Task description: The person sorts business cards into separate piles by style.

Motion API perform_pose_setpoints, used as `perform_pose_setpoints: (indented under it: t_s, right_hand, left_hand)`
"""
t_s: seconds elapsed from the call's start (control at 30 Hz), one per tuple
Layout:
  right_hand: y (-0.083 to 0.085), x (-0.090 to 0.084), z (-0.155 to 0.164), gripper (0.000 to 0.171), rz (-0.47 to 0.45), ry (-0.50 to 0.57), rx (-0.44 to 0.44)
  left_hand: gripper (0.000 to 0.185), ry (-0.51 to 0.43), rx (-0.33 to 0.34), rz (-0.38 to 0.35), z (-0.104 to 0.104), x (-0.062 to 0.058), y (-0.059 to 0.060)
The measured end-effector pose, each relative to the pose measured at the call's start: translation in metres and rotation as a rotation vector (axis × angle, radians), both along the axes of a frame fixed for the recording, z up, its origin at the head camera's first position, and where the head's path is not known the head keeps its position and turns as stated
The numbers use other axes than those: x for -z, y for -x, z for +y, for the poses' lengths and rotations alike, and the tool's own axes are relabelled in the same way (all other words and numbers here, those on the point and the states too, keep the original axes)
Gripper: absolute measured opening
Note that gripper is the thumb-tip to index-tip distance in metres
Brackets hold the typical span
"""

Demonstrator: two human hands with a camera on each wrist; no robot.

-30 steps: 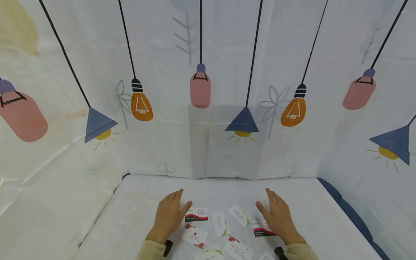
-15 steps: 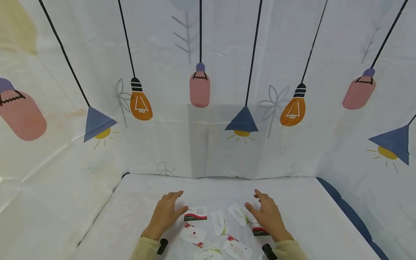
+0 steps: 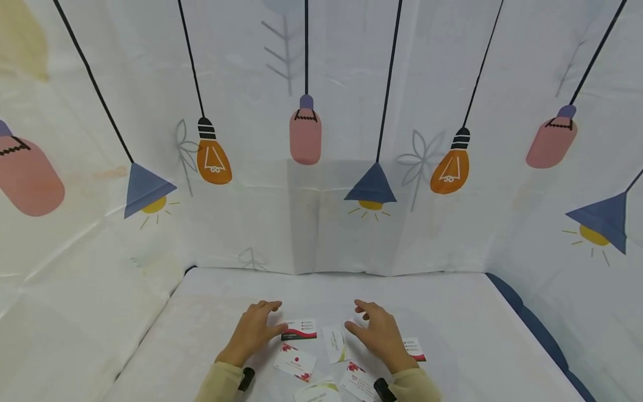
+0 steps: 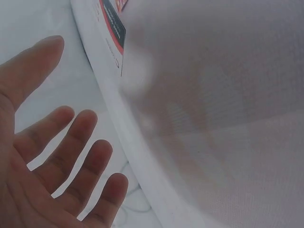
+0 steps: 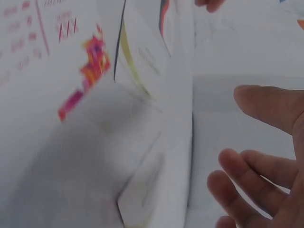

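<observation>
White cloth covers the table [image 3: 452,312], and a white curtain [image 3: 321,184] with painted lamps hangs behind it. Small business cards lie scattered on the cloth near the front edge, between and under the two hands.

The left hand [image 3: 253,330] rests low on the cloth with its fingers spread and a bit bent. It holds nothing. Its thumb nearly touches the red and black card [image 3: 299,330]. In the left wrist view the fingers [image 4: 71,142] are loose and apart, with a corner of that card [image 4: 114,23] beside them.

The right hand [image 3: 377,332] hovers over the cards with its fingers curled a little and apart. It holds nothing too. It is close to the white card with a green curve [image 3: 335,343], and it hides part of another red and black card [image 3: 413,348] on its right.

It looks like the step is reaching in to gather the cards. The next move likely needs fingertips to press down and slide a card, since they lie flat and thin.

Three more cards lie nearer the person: one with a red dot [image 3: 296,362], one with pink marks [image 3: 358,381], and one half cut off at the bottom [image 3: 317,392].
</observation>
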State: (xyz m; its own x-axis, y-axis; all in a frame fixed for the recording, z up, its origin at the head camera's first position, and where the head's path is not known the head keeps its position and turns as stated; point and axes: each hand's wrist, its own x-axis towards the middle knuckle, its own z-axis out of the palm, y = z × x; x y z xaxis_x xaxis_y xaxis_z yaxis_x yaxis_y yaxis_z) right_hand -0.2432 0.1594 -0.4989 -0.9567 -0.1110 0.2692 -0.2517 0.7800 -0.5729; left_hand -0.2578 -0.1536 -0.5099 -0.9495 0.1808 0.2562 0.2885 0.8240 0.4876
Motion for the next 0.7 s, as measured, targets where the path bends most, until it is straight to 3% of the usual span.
perform_pose_setpoints:
  t_s: [0.33, 0.7]
  right_hand:
    - [0.007, 0.013, -0.028, 0.058, -0.005, -0.02, -0.119]
    - [0.014, 0.024, -0.046, 0.058, -0.077, -0.016, -0.11]
  left_hand:
    - [0.054, 0.062, 0.027, -0.029, -0.002, 0.0, 0.004]
    - [0.054, 0.07, 0.038, -0.071, -0.004, 0.003, 0.004]
